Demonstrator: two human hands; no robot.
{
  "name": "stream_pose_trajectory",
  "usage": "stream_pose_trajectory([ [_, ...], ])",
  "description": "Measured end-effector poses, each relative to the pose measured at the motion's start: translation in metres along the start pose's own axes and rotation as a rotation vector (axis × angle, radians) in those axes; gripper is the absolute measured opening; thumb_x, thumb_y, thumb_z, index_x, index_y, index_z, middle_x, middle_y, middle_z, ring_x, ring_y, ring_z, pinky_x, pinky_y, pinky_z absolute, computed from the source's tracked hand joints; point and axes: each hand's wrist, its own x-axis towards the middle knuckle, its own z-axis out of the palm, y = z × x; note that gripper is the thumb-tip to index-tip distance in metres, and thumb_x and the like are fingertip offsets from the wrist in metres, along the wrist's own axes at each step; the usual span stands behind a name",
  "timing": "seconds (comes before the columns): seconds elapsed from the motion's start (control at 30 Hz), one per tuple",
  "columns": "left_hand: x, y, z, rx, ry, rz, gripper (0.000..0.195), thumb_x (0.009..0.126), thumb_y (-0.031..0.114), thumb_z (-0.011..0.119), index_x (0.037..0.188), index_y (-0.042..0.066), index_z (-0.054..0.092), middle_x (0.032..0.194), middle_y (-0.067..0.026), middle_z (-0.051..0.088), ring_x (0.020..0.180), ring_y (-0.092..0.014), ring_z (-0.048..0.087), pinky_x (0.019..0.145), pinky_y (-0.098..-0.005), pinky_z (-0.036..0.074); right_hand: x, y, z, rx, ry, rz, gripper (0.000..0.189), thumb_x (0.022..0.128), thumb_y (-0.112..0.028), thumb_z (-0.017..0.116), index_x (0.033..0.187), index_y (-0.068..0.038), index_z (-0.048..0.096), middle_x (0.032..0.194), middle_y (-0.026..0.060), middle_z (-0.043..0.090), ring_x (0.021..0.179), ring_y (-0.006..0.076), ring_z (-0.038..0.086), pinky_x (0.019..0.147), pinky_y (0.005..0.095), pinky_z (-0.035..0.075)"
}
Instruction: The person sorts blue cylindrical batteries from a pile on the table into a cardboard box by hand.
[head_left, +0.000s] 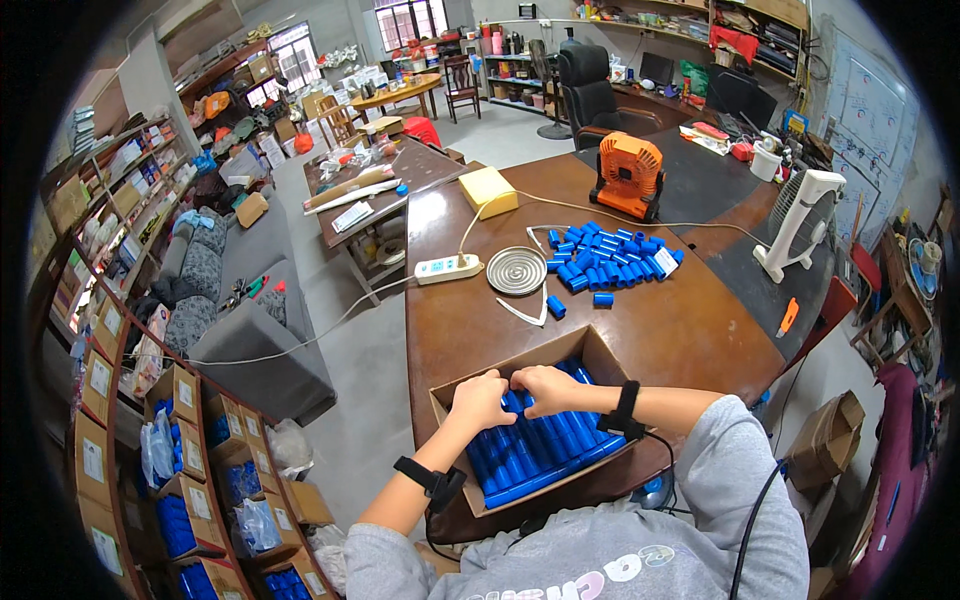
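An open cardboard box (607, 346) stands at the near edge of the brown table, packed with rows of blue cylinders (540, 442). My left hand (480, 399) reaches into its far left part, thumb and fingers curled around the tops of the cylinders. Close beside it, my right hand (549, 390) is bent down over the same spot, its fingers curled. Whether either hand grips a cylinder is hidden. Beyond the box lies a loose heap of short blue cylinders (600, 259), with a few single ones nearer the box.
A power strip (448, 268), a metal coil plate (517, 271) and a yellow block (488, 191) sit on the table (465, 330). Farther off are an orange fan (628, 174), a white fan (799, 217) and an orange cutter (788, 316). Shelves of cardboard boxes (199, 499) stand left.
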Motion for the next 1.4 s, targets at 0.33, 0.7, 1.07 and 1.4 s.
stream_pose_trajectory([
  [0.33, 0.025, 0.018, 0.014, 0.249, -0.043, -0.099, 0.028, 0.053, 0.023, 0.07, 0.075, 0.008, 0.063, 0.077, -0.0098, 0.06, 0.073, -0.022, 0.059, 0.064, -0.032, 0.049, 0.013, 0.009, 0.013, -0.095, 0.007, 0.168, 0.037, 0.05, -0.015, 0.067, 0.082, -0.003, 0.053, 0.075, 0.0154, 0.059, 0.072, 0.0318, 0.056, 0.064, 0.0384, 0.046],
  [0.7, 0.029, 0.016, 0.028, 0.297, -0.059, -0.166, 0.016, 0.057, 0.021, 0.064, 0.066, 0.008, 0.062, 0.067, -0.0098, 0.061, 0.065, -0.023, 0.06, 0.059, -0.0324, 0.049, 0.02, 0.027, 0.043, -0.097, 0.083, 0.16, 0.025, 0.049, -0.015, 0.067, 0.069, -0.003, 0.058, 0.07, 0.0155, 0.059, 0.068, 0.0316, 0.056, 0.063, 0.0389, 0.046],
  [1.07, 0.031, 0.018, 0.0, 0.251, -0.134, -0.298, 0.017, 0.064, 0.018, 0.061, 0.077, 0.008, 0.064, 0.08, -0.011, 0.062, 0.077, -0.024, 0.061, 0.064, -0.0328, 0.049, 0.023, 0.024, 0.033, -0.067, 0.038, 0.233, 0.027, 0.048, -0.011, 0.072, 0.069, -0.001, 0.059, 0.074, 0.0176, 0.059, 0.072, 0.0315, 0.057, 0.066, 0.0381, 0.047],
  [1.4, 0.034, 0.016, 0.021, 0.251, -0.099, -0.195, 0.015, 0.063, 0.018, 0.061, 0.072, 0.007, 0.063, 0.075, -0.0125, 0.061, 0.071, -0.024, 0.061, 0.062, -0.034, 0.049, 0.02, 0.018, 0.029, -0.029, 0.075, 0.243, 0.027, 0.047, -0.011, 0.072, 0.07, -0.004, 0.06, 0.073, 0.0157, 0.059, 0.073, 0.0313, 0.057, 0.066, 0.0381, 0.046],
])
